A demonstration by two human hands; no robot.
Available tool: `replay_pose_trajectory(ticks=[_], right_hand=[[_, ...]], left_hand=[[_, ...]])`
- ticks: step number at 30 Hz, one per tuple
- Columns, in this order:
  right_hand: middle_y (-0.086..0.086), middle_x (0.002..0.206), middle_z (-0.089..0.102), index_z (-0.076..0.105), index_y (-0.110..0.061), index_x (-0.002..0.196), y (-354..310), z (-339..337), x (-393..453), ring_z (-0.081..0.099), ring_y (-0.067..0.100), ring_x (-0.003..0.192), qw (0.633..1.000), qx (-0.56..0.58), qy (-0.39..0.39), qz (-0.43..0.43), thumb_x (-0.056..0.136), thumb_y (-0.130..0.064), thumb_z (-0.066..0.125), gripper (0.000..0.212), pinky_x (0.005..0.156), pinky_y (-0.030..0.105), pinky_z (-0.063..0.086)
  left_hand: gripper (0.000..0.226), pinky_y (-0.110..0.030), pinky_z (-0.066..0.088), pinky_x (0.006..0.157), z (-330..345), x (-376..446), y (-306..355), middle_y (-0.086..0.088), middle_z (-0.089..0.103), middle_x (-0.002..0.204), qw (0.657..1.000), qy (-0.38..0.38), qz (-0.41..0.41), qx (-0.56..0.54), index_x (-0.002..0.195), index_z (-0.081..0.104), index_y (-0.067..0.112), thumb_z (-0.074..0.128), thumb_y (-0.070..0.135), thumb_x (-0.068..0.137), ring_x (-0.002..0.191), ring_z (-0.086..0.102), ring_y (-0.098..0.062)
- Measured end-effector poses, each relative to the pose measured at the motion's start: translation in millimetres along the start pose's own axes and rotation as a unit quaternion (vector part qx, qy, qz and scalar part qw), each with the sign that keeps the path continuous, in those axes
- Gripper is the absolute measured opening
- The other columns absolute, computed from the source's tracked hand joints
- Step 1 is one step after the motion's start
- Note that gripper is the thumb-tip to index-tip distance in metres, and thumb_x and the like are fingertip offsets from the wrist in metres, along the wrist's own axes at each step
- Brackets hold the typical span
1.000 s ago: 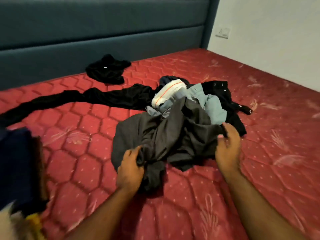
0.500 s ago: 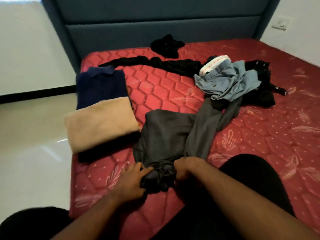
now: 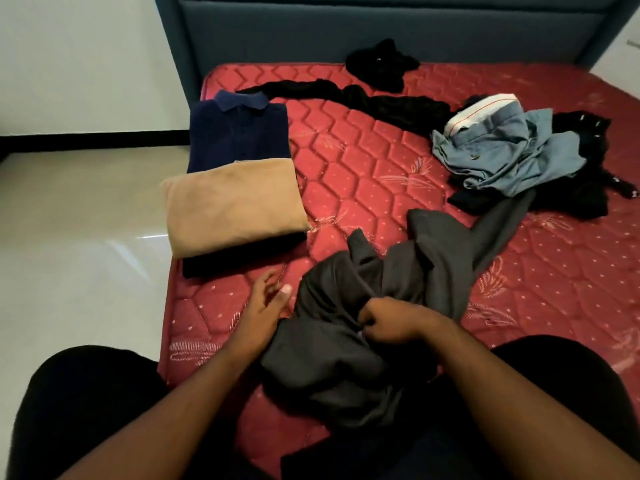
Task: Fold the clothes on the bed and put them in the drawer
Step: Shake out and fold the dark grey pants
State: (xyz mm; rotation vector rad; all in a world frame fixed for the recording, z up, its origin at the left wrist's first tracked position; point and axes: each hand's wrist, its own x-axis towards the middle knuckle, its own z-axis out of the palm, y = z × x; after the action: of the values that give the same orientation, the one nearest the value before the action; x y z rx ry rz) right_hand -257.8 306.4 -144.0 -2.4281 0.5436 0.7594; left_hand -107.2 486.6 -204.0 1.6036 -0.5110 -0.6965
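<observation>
A crumpled dark grey pair of trousers [image 3: 367, 306] lies on the red mattress [image 3: 363, 161] right in front of me, one leg trailing off to the right. My right hand [image 3: 391, 320] pinches a bunch of its cloth near the waist. Just left of the trousers my left hand [image 3: 266, 303] hovers with its fingers loose, holding nothing. A folded tan garment [image 3: 232, 206] sits on a dark folded piece, with a folded navy collared shirt [image 3: 239, 136] behind it, at the mattress's left edge.
An unfolded pile of a light blue garment [image 3: 502, 150] over black clothes lies at the right. A long black piece [image 3: 363, 98] stretches across the back, and a black bundle [image 3: 381, 64] sits by the blue headboard [image 3: 346, 29]. Pale floor [image 3: 79, 237] lies to the left.
My left hand has let go of the grey trousers and moved left. The right hand has pulled the trousers closer, bunching them up. The view has shifted a little to the left.
</observation>
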Motion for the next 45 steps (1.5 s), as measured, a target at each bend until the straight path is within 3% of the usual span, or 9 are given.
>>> replay_pose_trajectory(ticks=[3,9,13,19,25,30,34,42,45], right_hand=[[-0.008,0.057,0.051,0.055,-0.016,0.058,4.7,-3.8,-26.2,0.044,0.004,0.055,0.977,0.172,-0.122,-0.034,0.089,-0.035,0.067,0.039,0.055,0.022,0.036],[-0.002,0.098,0.062,0.068,-0.022,0.111,20.5,-15.7,2.3,0.057,0.017,0.091,0.866,0.149,0.473,-0.055,0.078,-0.031,0.075,0.035,0.083,0.038,0.047],[0.006,0.145,0.044,0.023,-0.031,0.151,41.9,-6.6,10.1,0.043,0.026,0.132,0.974,0.081,0.204,0.053,0.067,-0.054,0.076,0.101,0.108,0.046,0.038],[-0.001,0.073,0.072,0.071,-0.008,0.088,44.7,-15.1,-30.8,0.063,0.005,0.064,0.910,0.414,0.036,0.004,0.093,-0.033,0.060,0.028,0.066,0.022,0.050],[-0.002,0.091,0.064,0.065,-0.006,0.110,36.3,2.9,-24.4,0.053,-0.002,0.071,0.945,0.306,0.102,0.044,0.093,-0.021,0.063,0.023,0.075,0.019,0.045],[-0.008,0.107,0.065,0.049,-0.018,0.127,13.1,8.9,-34.4,0.061,-0.010,0.088,0.884,0.454,0.026,-0.113,0.093,0.006,0.053,0.042,0.082,0.012,0.048],[-0.017,0.083,0.073,0.062,-0.005,0.117,0.4,-3.1,-25.5,0.063,-0.007,0.080,0.835,0.493,0.221,-0.108,0.091,0.009,0.054,0.031,0.075,0.012,0.049],[-0.007,0.097,0.068,0.064,-0.013,0.107,-72.5,-289.1,-98.9,0.061,-0.006,0.088,0.679,0.337,0.584,-0.290,0.091,0.001,0.057,0.023,0.085,0.016,0.047],[-0.013,0.087,0.066,0.062,-0.016,0.102,-84.6,-333.4,-150.8,0.060,-0.002,0.083,0.726,0.287,0.513,-0.356,0.088,0.006,0.060,0.026,0.080,0.015,0.047]], left_hand=[[0.069,-0.028,0.050,0.066,-0.3,-3.8,-14.2,0.005,0.063,0.103,0.996,-0.055,-0.065,0.009,0.138,0.037,0.029,0.076,0.033,0.080,0.076,0.061,-0.013],[0.029,-0.022,0.054,0.077,21.0,-16.6,-13.0,0.005,0.075,0.095,0.983,-0.174,-0.049,0.028,0.103,0.067,0.009,0.080,0.013,0.078,0.086,0.068,-0.006],[0.037,-0.026,0.057,0.067,28.8,-28.0,4.0,-0.009,0.072,0.088,0.963,-0.109,-0.143,-0.202,0.099,0.063,0.003,0.066,0.002,0.063,0.076,0.068,-0.018],[0.045,-0.023,0.047,0.036,0.8,-25.6,19.3,-0.013,0.059,0.052,0.894,-0.201,-0.318,-0.243,0.083,0.067,0.007,0.052,0.049,0.091,0.033,0.051,-0.017],[0.022,-0.008,0.045,0.066,48.0,-38.2,14.0,0.022,0.069,0.067,0.962,-0.232,-0.135,0.052,0.097,0.065,0.014,0.056,-0.006,0.093,0.066,0.061,0.012],[0.012,-0.015,0.045,0.068,58.0,-38.6,16.4,-0.004,0.060,0.082,0.975,-0.187,-0.090,0.077,0.080,0.062,0.013,0.068,0.003,0.079,0.077,0.055,-0.008],[0.030,-0.016,0.036,0.058,70.6,-16.9,56.3,-0.005,0.045,0.070,0.989,-0.127,-0.063,0.041,0.075,0.045,0.009,0.049,-0.016,0.091,0.056,0.044,0.008],[0.013,-0.023,0.046,0.074,91.0,103.7,331.1,0.001,0.056,0.093,0.948,-0.024,0.309,-0.075,0.096,0.048,0.026,0.060,0.027,0.091,0.080,0.053,-0.003],[0.041,-0.021,0.048,0.093,73.5,106.8,384.5,0.003,0.064,0.116,0.917,-0.036,0.398,-0.004,0.116,0.050,0.035,0.068,0.038,0.080,0.107,0.062,-0.007]])
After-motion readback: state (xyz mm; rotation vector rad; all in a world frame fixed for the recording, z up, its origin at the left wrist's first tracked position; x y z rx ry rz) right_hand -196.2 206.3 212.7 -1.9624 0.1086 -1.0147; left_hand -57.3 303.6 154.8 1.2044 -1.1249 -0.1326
